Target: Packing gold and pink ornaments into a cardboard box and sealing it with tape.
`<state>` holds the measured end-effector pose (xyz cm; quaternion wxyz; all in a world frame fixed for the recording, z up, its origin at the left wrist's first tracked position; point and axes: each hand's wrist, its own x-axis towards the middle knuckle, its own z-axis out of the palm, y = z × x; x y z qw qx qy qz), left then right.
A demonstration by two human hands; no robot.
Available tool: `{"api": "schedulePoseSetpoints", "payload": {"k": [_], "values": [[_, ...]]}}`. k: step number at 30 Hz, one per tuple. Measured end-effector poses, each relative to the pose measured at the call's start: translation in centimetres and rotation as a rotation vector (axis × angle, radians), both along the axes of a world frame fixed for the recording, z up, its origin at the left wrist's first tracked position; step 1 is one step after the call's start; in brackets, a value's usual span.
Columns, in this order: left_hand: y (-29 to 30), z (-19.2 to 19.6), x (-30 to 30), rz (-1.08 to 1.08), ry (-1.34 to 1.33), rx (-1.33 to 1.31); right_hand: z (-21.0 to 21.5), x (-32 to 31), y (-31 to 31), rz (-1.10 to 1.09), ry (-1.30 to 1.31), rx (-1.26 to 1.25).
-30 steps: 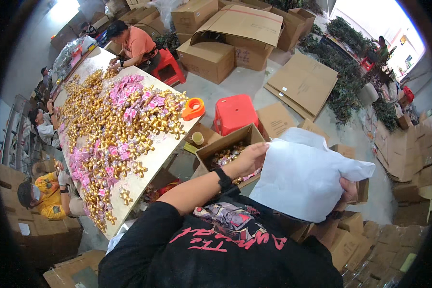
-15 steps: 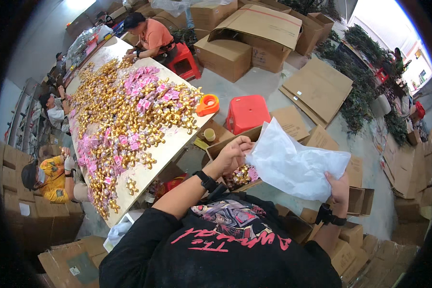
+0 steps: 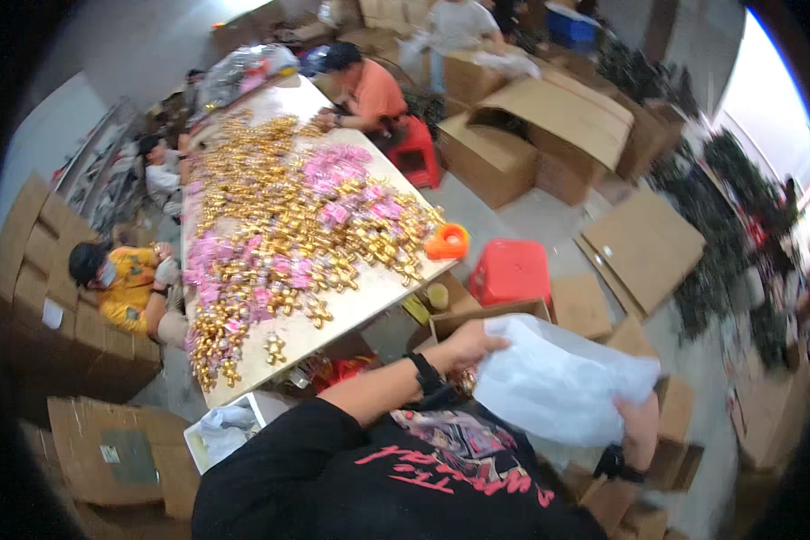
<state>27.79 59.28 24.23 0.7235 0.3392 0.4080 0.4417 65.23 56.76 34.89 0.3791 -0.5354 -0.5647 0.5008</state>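
Film (image 3: 562, 378), white and translucent, spreads between two hands just right of centre in the lower half of the frame. The left hand (image 3: 475, 346) clamps its upper left edge between thumb and fingers; the right hand (image 3: 641, 423), blurred, grips the lower right edge, some of its fingers hidden. Both hands are well apart, and a dark band circles each wrist. Behind the film and left hand stands an open carton (image 3: 499, 311), with small shiny pieces partly visible inside. Just above the carton sits a red stool (image 3: 510, 272), with an orange tape dispenser (image 3: 447, 241) to its left at the corner of a pale table (image 3: 360, 299). Gold pieces (image 3: 252, 171) cover much of that table, mixed with pink packets (image 3: 337, 164). A person in orange (image 3: 376, 97) sits at its far side, upper centre, and a person in yellow (image 3: 128, 292) is at the left. Flat cardboard (image 3: 643, 247) lies on the floor at the right, near dark green foliage (image 3: 706, 279). A white bin (image 3: 272, 408) stands at lower left.
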Motion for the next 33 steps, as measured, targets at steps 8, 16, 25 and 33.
{"api": "schedulePoseSetpoints", "payload": {"k": [8,16,25,33], "values": [[-0.4,3.3,-1.3,-0.063,-0.431,-0.321,-0.3,-2.4,0.4,-0.076,0.089,0.040],[-0.7,0.2,-2.0,-0.140,0.026,-0.236,-0.1,-3.2,1.4,0.244,-0.112,0.046],[-0.8,2.4,-4.6,0.210,-0.044,-0.059,0.6,-5.3,1.3,0.035,0.170,-0.041],[-1.4,2.6,-5.2,0.290,-0.209,-0.019,0.0,-5.6,1.8,0.019,0.111,-0.012]]}}
